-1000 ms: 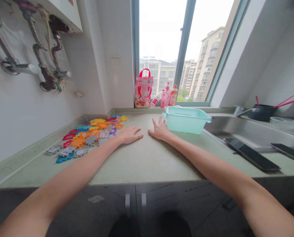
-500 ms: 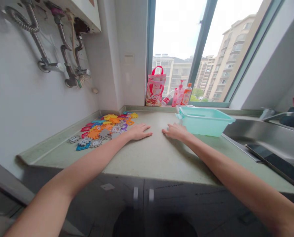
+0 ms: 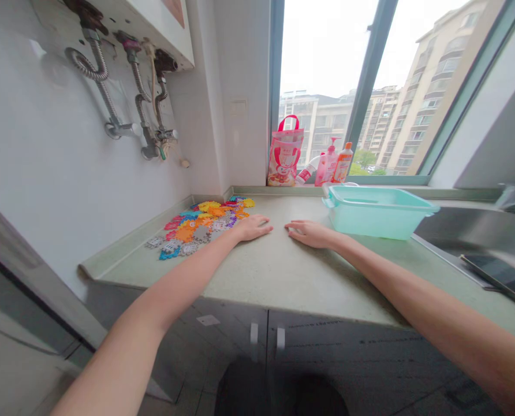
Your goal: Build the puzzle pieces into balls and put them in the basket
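Observation:
My left hand (image 3: pixel 254 227) rests on the pale green countertop (image 3: pixel 257 277), fingers stretched out and holding nothing. Just left of it lies a loose pile of colourful flat toothed pieces (image 3: pixel 201 233), in orange, yellow, red, blue, purple and grey, partly hidden behind my left forearm. My right hand (image 3: pixel 308 233) lies on the countertop too, its fingers extended toward the left hand, with nothing in them. A mint-green plastic basin (image 3: pixel 379 214) stands to the right of and slightly behind the right hand.
On the windowsill stand a pink bag (image 3: pixel 286 153), a pink pump bottle (image 3: pixel 327 164) and an orange bottle (image 3: pixel 343 163). At the right is a steel sink (image 3: pixel 452 231) with a dark flat object (image 3: pixel 500 277) on its edge. Metal hoses (image 3: pixel 140 110) hang at the upper left.
The view has swung slightly left, so everything sits farther right. My hands have come a little closer together on the counter, and the right hand lies a bit farther from the basin.

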